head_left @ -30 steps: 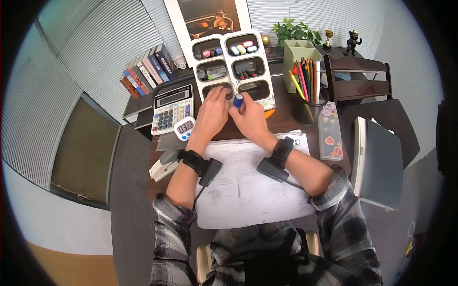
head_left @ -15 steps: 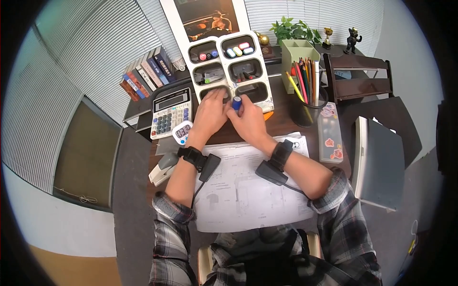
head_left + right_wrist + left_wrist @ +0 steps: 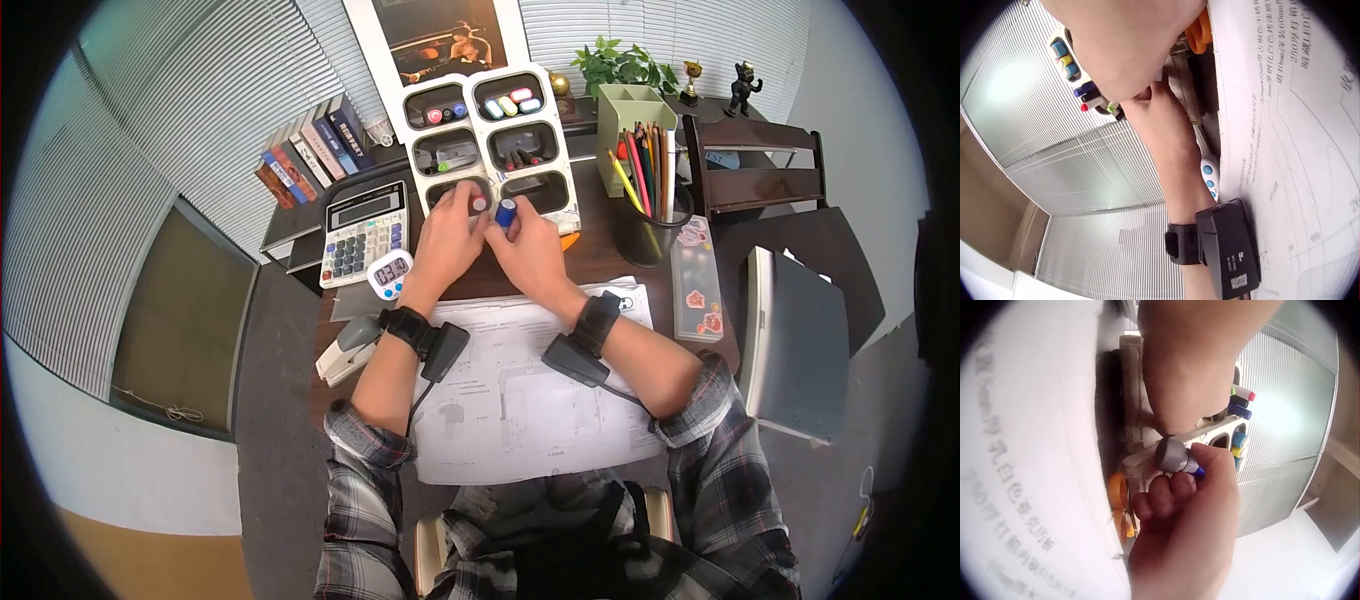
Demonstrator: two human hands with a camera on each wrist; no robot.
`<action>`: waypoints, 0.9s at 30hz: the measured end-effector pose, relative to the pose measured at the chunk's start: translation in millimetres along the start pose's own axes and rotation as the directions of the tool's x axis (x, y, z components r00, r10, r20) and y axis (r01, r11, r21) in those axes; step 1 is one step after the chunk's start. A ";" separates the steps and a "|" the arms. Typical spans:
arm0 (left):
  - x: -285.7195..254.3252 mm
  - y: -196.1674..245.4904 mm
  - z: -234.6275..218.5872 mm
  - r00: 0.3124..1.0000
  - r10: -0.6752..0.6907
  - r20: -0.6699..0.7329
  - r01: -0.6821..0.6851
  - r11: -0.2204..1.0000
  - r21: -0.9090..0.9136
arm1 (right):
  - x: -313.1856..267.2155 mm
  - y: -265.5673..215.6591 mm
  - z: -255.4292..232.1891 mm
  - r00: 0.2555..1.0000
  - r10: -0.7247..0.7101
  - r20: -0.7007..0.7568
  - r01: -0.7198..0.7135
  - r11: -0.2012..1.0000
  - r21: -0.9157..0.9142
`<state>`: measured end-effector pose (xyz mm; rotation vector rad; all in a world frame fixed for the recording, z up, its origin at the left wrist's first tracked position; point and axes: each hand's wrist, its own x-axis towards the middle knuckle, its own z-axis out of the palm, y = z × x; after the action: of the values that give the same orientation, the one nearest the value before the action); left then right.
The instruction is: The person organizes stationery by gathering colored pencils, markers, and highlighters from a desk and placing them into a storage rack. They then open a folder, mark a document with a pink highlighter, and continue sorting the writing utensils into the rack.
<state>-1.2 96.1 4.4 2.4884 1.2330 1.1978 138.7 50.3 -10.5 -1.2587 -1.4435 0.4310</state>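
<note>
My left hand (image 3: 450, 240) is at the bottom left compartment of the white organizer (image 3: 572, 200), its thumb and fingers pinching a small round-ended thing (image 3: 479, 204). Close beside it, my right hand (image 3: 530, 255) grips a short blue cylinder (image 3: 506, 212) upright, its pale end up. In the left wrist view the right hand (image 3: 1188, 512) has its fingers curled round this cylinder, whose grey end (image 3: 1172, 455) shows; the left hand (image 3: 1188, 381) is above, fingertips hidden. The right wrist view shows the left hand (image 3: 1163, 115) partly behind the right hand (image 3: 1122, 50).
Printed sheets (image 3: 530, 400) lie under the forearms. At left are a calculator (image 3: 365, 235), a white timer (image 3: 390, 273) and a stapler (image 3: 348, 350). At right stand a pencil cup (image 3: 640, 235) and a sticker-covered case (image 3: 697, 290). Orange handles (image 3: 1118, 494) lie by the organizer.
The left fingers have drawn back a little from inside the compartment, and the small round end now shows between them. The right hand still holds the blue cylinder, almost unmoved.
</note>
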 end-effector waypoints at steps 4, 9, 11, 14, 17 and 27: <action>-0.9 -0.1 -2.1 0.977 0.186 -0.104 -0.184 0.982 0.032 | 0.1 0.9 0.7 1.000 -0.009 -0.008 0.009 1.000 0.007; -3.8 1.9 -4.7 0.966 0.236 -0.106 -0.230 0.971 0.062 | 1.0 0.8 0.1 1.000 -0.016 -0.018 0.016 1.000 0.011; -5.0 3.3 -6.0 0.968 0.230 -0.100 -0.225 0.972 0.065 | 1.5 0.7 -0.3 0.999 -0.022 -0.030 0.023 1.000 0.015; -7.3 0.6 -5.4 0.985 0.144 -0.095 -0.142 0.990 0.025 | 2.1 -0.3 -1.7 0.998 -0.032 -0.063 0.035 0.998 0.048; -9.7 -1.6 -4.6 0.982 0.143 -0.126 -0.144 0.990 0.001 | 3.2 -0.6 -2.7 0.997 -0.032 -0.069 0.038 0.995 0.090; -14.6 0.0 -11.7 0.962 0.045 -0.269 -0.057 0.998 -0.038 | 4.6 -2.2 -3.9 0.997 -0.010 -0.082 0.019 0.994 0.111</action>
<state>-14.5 83.0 3.5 2.3987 1.1885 1.6006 142.0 52.0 -5.2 -1.1631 -1.3410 0.4398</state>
